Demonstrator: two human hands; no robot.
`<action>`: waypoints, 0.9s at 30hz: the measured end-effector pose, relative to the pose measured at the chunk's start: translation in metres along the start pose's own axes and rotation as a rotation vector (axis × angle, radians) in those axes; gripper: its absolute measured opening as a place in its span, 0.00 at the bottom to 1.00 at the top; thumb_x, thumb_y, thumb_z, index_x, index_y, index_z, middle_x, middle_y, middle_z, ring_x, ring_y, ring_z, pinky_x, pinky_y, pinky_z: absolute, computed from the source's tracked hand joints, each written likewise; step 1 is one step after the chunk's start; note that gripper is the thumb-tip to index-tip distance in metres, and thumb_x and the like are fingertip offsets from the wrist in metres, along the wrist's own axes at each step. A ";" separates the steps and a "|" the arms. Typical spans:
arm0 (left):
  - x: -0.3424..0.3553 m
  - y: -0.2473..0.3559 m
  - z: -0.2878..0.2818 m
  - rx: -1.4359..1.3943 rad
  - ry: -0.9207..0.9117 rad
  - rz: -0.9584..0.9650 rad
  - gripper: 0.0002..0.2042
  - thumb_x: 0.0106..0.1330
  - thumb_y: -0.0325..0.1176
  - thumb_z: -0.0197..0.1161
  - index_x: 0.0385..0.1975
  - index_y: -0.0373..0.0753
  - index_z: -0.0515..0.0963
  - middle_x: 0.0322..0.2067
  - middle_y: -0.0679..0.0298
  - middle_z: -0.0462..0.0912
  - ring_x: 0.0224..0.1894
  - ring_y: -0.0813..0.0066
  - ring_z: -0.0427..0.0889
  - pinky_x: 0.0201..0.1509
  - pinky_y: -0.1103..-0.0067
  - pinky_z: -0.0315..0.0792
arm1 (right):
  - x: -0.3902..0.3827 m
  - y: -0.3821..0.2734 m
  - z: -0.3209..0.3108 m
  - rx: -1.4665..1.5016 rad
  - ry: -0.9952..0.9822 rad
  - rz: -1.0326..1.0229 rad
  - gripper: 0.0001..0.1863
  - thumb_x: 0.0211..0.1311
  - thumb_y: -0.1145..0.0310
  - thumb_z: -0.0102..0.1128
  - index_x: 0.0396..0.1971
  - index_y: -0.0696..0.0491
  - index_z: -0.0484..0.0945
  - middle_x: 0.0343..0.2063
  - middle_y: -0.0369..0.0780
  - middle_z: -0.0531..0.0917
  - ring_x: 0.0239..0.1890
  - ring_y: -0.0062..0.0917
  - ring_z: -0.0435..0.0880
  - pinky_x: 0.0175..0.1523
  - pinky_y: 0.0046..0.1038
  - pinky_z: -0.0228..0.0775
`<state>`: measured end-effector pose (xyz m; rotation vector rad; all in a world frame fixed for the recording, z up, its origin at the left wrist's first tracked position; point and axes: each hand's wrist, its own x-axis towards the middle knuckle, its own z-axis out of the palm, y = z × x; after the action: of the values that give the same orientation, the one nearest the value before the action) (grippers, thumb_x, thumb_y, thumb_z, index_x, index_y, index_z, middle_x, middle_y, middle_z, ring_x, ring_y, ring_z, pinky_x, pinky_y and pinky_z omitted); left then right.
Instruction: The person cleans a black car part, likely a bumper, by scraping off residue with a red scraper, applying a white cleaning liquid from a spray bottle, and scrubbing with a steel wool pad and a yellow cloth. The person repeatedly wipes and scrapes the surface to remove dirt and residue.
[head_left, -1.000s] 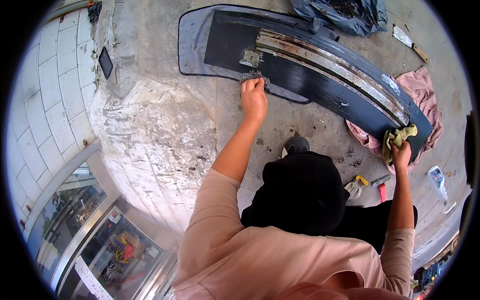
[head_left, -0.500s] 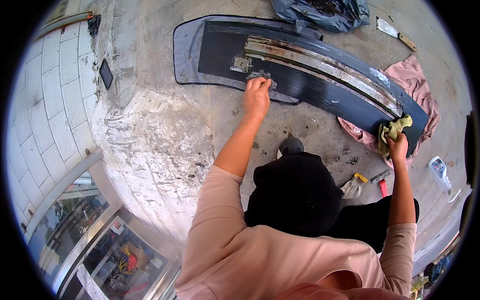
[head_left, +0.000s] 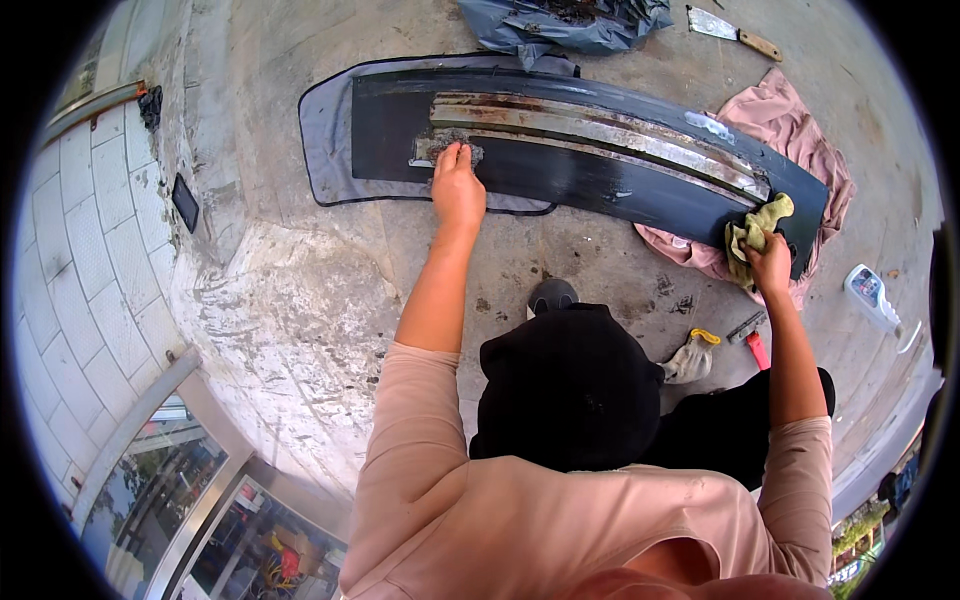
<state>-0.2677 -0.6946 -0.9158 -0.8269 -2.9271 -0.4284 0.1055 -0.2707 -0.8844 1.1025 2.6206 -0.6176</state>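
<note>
A long, curved dark panel (head_left: 390, 115) lies on the ground before me, with bare, rust-stained metal strips (head_left: 600, 133) along it. My left hand (head_left: 459, 190) presses a grey wire scouring pad (head_left: 468, 152) onto the small pale metal patch near the panel's left end. The pad is partly hidden under the fingers. Over at the right end, my right hand (head_left: 770, 265) grips a crumpled yellow-green cloth (head_left: 768, 215), which rests against the panel's corner.
Beneath the panel lie a grey mat (head_left: 325, 150) and a pink cloth (head_left: 775, 108). A dark plastic bag (head_left: 570, 30) and a putty knife (head_left: 735, 33) sit beyond. Nearer are a work glove (head_left: 692, 358), a red-handled scraper (head_left: 755, 345) and a spray bottle (head_left: 872, 297). A dark flat device (head_left: 185, 203) lies left.
My left hand has slid the scouring pad left and up along the panel onto the pale metal patch. My right hand keeps hold of the cloth at the right end. The view has shifted.
</note>
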 end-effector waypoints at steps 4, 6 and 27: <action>-0.026 0.111 0.022 -0.170 -0.098 0.204 0.19 0.58 0.20 0.58 0.51 0.29 0.79 0.55 0.49 0.79 0.60 0.47 0.76 0.64 0.63 0.72 | 0.000 0.001 -0.001 -0.001 -0.001 0.013 0.23 0.49 0.62 0.75 0.42 0.60 0.84 0.37 0.52 0.81 0.40 0.48 0.82 0.48 0.41 0.73; -0.045 0.148 0.027 -0.314 -0.263 0.506 0.19 0.58 0.23 0.57 0.52 0.31 0.79 0.56 0.52 0.79 0.60 0.51 0.77 0.63 0.67 0.74 | 0.005 -0.002 -0.002 0.015 -0.017 0.035 0.23 0.48 0.62 0.76 0.44 0.59 0.84 0.36 0.52 0.81 0.40 0.48 0.82 0.48 0.41 0.73; 0.126 0.142 0.054 -0.233 -0.230 0.301 0.05 0.55 0.25 0.67 0.30 0.41 0.86 0.34 0.61 0.85 0.41 0.58 0.84 0.46 0.67 0.78 | 0.003 -0.010 -0.006 0.009 -0.013 0.116 0.23 0.49 0.65 0.75 0.46 0.59 0.84 0.37 0.51 0.79 0.40 0.48 0.81 0.47 0.41 0.73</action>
<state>-0.3007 -0.4999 -0.9143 -1.4106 -2.9136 -0.6990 0.0953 -0.2724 -0.8776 1.2382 2.5238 -0.6110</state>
